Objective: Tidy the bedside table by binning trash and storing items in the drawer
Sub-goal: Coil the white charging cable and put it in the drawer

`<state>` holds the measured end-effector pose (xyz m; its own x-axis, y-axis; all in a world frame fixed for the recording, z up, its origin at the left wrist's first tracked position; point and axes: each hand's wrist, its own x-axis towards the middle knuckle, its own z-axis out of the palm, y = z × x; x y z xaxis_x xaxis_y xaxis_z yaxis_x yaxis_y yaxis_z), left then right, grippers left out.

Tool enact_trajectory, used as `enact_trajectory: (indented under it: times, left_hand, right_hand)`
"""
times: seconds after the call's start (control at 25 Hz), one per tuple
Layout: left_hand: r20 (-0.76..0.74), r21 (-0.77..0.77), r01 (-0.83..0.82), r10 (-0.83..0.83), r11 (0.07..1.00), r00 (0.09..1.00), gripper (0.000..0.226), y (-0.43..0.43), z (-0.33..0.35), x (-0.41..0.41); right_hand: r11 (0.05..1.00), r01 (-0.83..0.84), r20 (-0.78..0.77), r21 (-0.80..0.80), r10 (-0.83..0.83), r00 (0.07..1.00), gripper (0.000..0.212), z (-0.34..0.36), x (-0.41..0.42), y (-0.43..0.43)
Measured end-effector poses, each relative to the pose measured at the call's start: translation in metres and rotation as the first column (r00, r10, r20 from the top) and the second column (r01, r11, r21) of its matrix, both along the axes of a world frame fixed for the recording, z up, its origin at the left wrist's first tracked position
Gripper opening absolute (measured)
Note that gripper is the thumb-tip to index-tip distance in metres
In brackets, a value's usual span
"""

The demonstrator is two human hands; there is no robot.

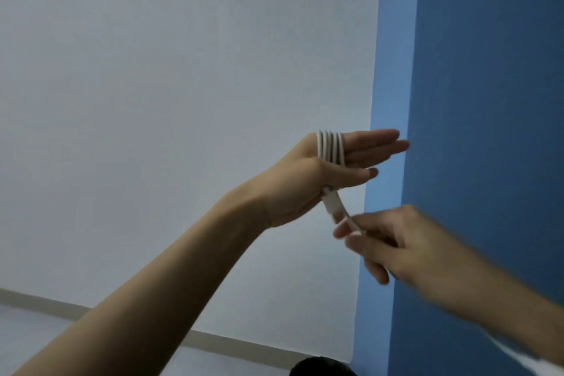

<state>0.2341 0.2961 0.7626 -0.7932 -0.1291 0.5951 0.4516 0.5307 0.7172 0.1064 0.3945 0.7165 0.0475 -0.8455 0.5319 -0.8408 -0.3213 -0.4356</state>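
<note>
Head view shows the white cable coiled around the flat, unclenched left hand, the right hand pinching its loose end; keep tension so loops stay snug.

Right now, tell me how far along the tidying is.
Done: several loops of white cable sit around the left hand. In hand: the right hand pinches the cable's loose end, blurred mid-wrap. Left: finishing the coil and storing it; the table, drawer and bin are out of view.
</note>
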Motion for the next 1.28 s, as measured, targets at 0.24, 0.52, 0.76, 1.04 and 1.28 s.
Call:
enact_trajectory:
  times: [0.24,0.52,0.76,1.04,1.28]
  left_hand:
    - [0.208,-0.318,-0.152,0.225,0.936,0.952,0.035,0.001,-0.02,0.004]
    - [0.202,0.034,0.138,-0.142,0.99,0.969,0.026,0.019,-0.019,0.006]
    - [0.073,0.293,0.387,-0.424,0.874,0.903,0.018,0.023,-0.024,0.0]
    - [0.095,0.218,0.468,-0.496,0.856,0.863,0.019,0.034,-0.022,-0.004]
    - [0.145,0.211,0.5,-0.532,0.84,0.834,0.019,0.041,-0.015,0.001]
  right_hand:
    - [0.925,-0.117,-0.717,-0.361,-0.196,0.668,0.034,0.031,-0.006,0.03]
    - [0.776,-0.209,-0.606,-0.595,-0.263,0.751,0.028,0.056,-0.019,0.022]
    - [0.776,-0.232,-0.426,-0.587,-0.053,0.903,0.021,0.057,-0.019,0.01]
    - [0.936,-0.307,0.205,-0.17,0.339,0.918,0.028,0.047,-0.017,0.003]
    - [0.824,-0.564,0.329,-0.047,0.546,0.77,0.036,0.04,-0.026,0.008]
